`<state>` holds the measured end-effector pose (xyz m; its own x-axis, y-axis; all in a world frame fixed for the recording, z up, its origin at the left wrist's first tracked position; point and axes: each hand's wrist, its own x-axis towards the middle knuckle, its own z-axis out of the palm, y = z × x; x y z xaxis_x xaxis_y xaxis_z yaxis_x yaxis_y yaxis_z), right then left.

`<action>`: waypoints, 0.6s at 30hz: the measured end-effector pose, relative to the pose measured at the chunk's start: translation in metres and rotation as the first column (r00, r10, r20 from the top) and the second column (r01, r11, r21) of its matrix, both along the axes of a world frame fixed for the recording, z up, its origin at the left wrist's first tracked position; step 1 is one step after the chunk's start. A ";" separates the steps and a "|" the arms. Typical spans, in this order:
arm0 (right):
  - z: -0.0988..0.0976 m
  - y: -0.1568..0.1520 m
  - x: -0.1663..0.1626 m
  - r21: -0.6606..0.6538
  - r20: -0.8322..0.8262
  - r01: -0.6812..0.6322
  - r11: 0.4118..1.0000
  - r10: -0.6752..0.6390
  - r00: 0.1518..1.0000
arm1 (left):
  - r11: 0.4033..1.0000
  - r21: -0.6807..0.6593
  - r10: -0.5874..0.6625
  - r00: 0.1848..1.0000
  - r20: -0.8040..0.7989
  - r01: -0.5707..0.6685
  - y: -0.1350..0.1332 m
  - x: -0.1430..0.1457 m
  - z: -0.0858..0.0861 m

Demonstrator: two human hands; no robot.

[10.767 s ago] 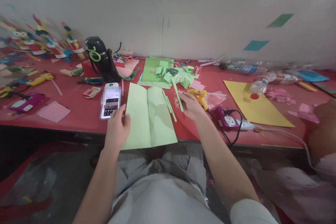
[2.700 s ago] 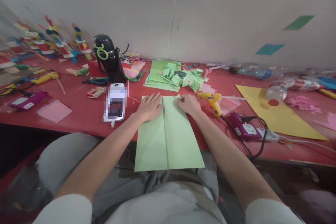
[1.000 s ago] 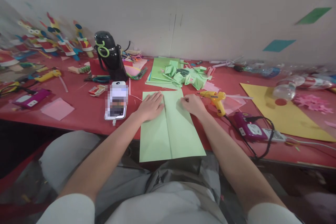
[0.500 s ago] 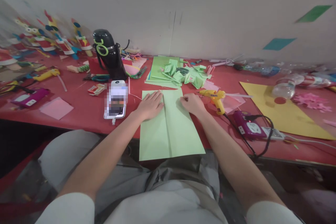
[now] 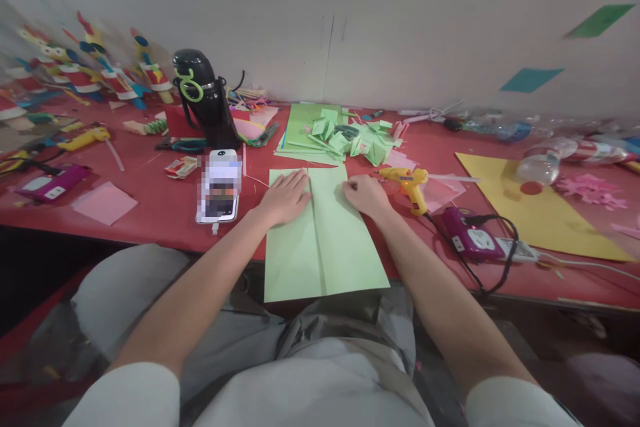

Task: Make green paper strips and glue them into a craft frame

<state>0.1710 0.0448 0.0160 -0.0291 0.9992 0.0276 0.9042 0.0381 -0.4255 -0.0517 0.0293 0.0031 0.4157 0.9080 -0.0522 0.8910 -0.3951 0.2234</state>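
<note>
A light green sheet of paper (image 5: 295,260) lies in front of me, with a lengthwise line down its middle. Its near end sticks out past the table's edge over my lap. My left hand (image 5: 286,197) rests flat on the upper left part, fingers stretched out. At the upper right edge, my right hand (image 5: 367,195) is closed with curled fingers, gripping the paper's side; its fingertips are partly hidden. Just right of that hand lies a yellow glue gun (image 5: 407,187). Beyond the sheet sit folded green paper pieces (image 5: 350,140) on a stack of green paper (image 5: 300,123).
On the red table (image 5: 150,213), a phone (image 5: 220,187) and black bottle (image 5: 205,103) stand left. Pink paper squares (image 5: 104,203) and paper figures (image 5: 120,83) are farther left. Right are a purple power socket (image 5: 473,233), cables, yellow sheet (image 5: 555,227) and plastic bottles (image 5: 540,163).
Both hands stay in the same places on the green paper. The whole view has shifted very slightly.
</note>
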 end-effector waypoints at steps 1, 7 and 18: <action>0.000 0.000 0.000 0.000 0.000 -0.001 1.000 0.001 1.000 | 1.000 0.000 0.000 1.000 0.000 0.000 0.000 0.000 0.000; 0.001 -0.001 0.001 0.006 -0.009 -0.008 1.000 0.008 1.000 | 1.000 -0.002 0.009 1.000 -0.004 -0.009 -0.001 0.001 0.002; -0.003 0.001 0.003 0.032 -0.042 -0.021 0.999 0.023 0.999 | 1.000 -0.005 0.013 1.000 -0.007 -0.013 0.000 0.001 0.001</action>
<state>0.1739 0.0460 0.0129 -0.0493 0.9970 0.0603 0.8844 0.0716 -0.4612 -0.0509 0.0289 0.0042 0.4037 0.9130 -0.0598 0.8975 -0.3825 0.2194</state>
